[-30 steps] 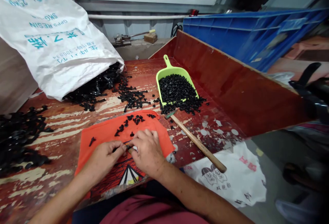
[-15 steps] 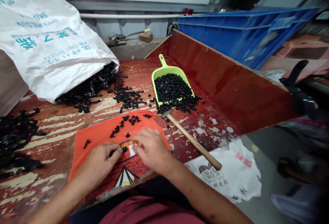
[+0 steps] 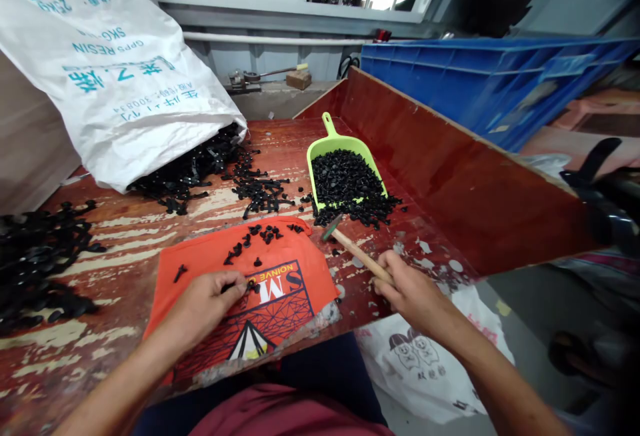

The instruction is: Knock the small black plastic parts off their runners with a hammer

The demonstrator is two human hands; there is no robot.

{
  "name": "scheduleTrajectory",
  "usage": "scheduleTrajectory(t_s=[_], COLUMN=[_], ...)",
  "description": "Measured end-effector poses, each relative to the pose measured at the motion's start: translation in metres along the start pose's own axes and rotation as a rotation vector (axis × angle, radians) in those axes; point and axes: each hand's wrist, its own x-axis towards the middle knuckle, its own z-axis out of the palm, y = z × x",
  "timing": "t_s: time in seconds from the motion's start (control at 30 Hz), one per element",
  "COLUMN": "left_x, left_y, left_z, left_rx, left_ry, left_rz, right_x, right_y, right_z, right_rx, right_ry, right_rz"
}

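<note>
My left hand (image 3: 213, 299) pinches a small black part (image 3: 253, 287) over the orange cloth (image 3: 200, 256). Several more black pieces (image 3: 270, 233) lie loose along the cloth's upper side. My right hand (image 3: 403, 283) is closed around the wooden handle of a hammer (image 3: 357, 254), whose greenish head rests near the cloth's right corner. Just behind the hammer head, a lime-green dustpan (image 3: 329, 125) holds a heap of small black parts (image 3: 345, 179), some of them spilling over its front edge onto the table.
A white sack (image 3: 145, 76) spills black pieces (image 3: 185, 173) at the back left. Another black pile (image 3: 40, 263) lies at the far left. A red wooden board (image 3: 465, 183) walls the right side, with a blue crate (image 3: 430, 83) behind it. A white bag (image 3: 425, 369) hangs below the table edge.
My right hand has left the cloth, moved right and closed on the hammer handle. My left hand stays at the cloth with the black part. The whole view has shifted slightly.
</note>
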Motion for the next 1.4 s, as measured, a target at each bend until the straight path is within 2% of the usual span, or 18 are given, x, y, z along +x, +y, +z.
scheduleTrajectory(t_s=[0.1, 0.17, 0.3, 0.37, 0.4, 0.43, 0.5, 0.53, 0.6, 0.67, 0.77, 0.9, 0.97, 1.07, 1.13, 1.4], left_x=[-0.001, -0.003, -0.006, -0.008, -0.010, -0.011, -0.015, -0.017, -0.021, -0.025, -0.028, -0.025, -0.023, -0.019, -0.017, -0.006], left_y=[-0.001, 0.000, -0.001, -0.002, -0.002, -0.002, -0.002, -0.002, -0.002, -0.004, -0.010, -0.010, -0.007, -0.002, 0.000, 0.007], left_z=[-0.001, -0.002, -0.003, -0.003, -0.002, -0.002, -0.001, -0.001, -0.001, -0.002, -0.005, -0.005, -0.004, -0.003, -0.001, 0.007], left_rx=[-0.077, -0.099, -0.107, -0.146, -0.176, -0.207, -0.249, -0.254, -0.240, -0.205, -0.122, 0.001, 0.043, 0.058, 0.056, 0.112], left_ry=[0.053, 0.068, 0.087, 0.113, 0.126, 0.136, 0.144, 0.140, 0.130, 0.136, 0.153, 0.166, 0.178, 0.176, 0.157, 0.115], left_rz=[-0.004, -0.036, -0.084, -0.084, -0.089, -0.093, -0.101, -0.104, -0.096, -0.073, -0.006, 0.077, 0.089, 0.030, -0.011, 0.028], right_x=[-0.007, -0.004, 0.008, 0.011, 0.012, 0.013, 0.016, 0.018, 0.023, 0.026, 0.027, 0.024, 0.023, 0.020, 0.019, 0.021], right_y=[-0.001, 0.001, -0.012, -0.035, -0.052, -0.071, -0.111, -0.130, -0.159, -0.172, -0.169, -0.158, -0.158, -0.160, -0.160, -0.160], right_z=[0.007, 0.016, 0.027, 0.030, 0.032, 0.035, 0.046, 0.052, 0.064, 0.071, 0.074, 0.078, 0.083, 0.088, 0.089, 0.090], right_rx=[0.149, 0.147, -0.138, -0.184, -0.144, -0.071, 0.015, 0.007, -0.062, -0.117, -0.092, 0.257, 0.370, 0.340, 0.315, 0.309], right_ry=[-0.023, 0.029, 0.316, 0.441, 0.458, 0.442, 0.301, 0.247, 0.188, 0.169, 0.165, 0.131, 0.174, 0.253, 0.253, 0.248], right_rz=[-0.060, -0.102, -0.116, -0.191, -0.278, -0.388, -0.614, -0.675, -0.712, -0.701, -0.686, -0.694, -0.664, -0.532, -0.472, -0.450])
